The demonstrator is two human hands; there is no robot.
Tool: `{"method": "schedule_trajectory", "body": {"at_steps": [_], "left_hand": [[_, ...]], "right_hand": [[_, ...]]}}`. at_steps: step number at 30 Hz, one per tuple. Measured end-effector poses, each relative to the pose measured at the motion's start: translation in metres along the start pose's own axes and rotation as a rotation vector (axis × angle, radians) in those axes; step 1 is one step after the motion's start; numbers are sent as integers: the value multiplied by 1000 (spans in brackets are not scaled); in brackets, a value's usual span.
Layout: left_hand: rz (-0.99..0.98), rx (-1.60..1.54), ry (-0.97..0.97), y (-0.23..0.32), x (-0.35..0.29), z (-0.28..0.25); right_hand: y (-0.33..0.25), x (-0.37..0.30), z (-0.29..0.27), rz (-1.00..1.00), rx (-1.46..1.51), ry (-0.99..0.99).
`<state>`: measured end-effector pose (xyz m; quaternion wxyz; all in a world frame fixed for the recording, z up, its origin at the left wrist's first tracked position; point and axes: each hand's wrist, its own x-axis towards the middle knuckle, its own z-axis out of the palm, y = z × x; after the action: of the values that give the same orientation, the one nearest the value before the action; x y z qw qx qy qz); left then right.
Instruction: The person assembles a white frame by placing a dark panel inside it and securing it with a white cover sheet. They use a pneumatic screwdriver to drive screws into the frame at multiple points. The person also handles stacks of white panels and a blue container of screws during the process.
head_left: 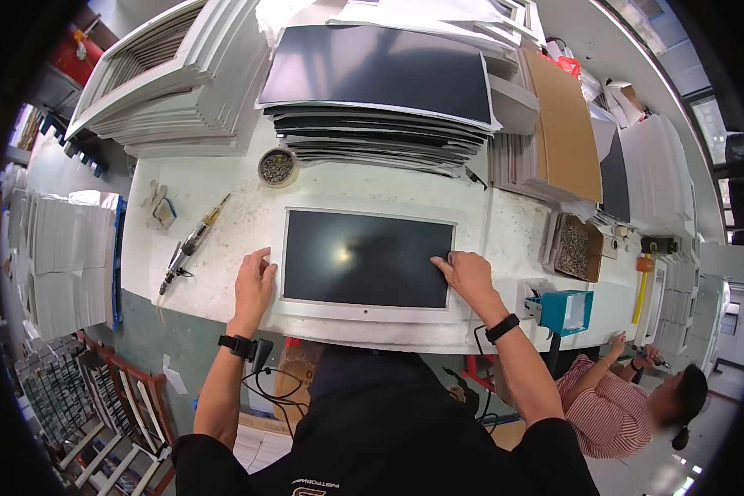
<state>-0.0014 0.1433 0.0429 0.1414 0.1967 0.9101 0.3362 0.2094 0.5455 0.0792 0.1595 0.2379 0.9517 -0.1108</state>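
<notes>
Where the flat white-framed screen with dark glass [368, 258] sits: face up on the white table [223, 178], right in front of the person, long side running left to right.
Left hand [256, 285]: fingers half curled at the screen's left edge, can't really tell if it's gripping.
Right hand [471, 277]: over the screen's right border, thumb reaching in to the glass; can't tell if it's clamped on, the underside is hidden.
Slim dark-and-silver driver tool with a brass-coloured tip [194, 244]: lying at a slant, left of the left hand.
Round tub [281, 184]: holds small metal pieces [278, 167], just past the screen's upper left corner.
Stack of dark rectangular sheets [380, 83]: piled beyond the screen, pretty thick tbh.
Co-worker in a red-and-white striped top [608, 409]: off to the lower right.
</notes>
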Motion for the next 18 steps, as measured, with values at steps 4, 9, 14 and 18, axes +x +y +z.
{"method": "schedule_trajectory", "body": {"at_steps": [4, 9, 14, 18], "left_hand": [[354, 221, 2, 73, -4, 7], [592, 311, -202, 126, 15, 66], [692, 392, -170, 138, 38, 112], [679, 401, -190, 142, 43, 123]], "right_hand": [[-16, -23, -3, -9, 262, 112], [-13, -35, 24, -194, 125, 193], [-19, -34, 24, -180, 80, 137], [-19, -33, 22, -180, 69, 109]]}}
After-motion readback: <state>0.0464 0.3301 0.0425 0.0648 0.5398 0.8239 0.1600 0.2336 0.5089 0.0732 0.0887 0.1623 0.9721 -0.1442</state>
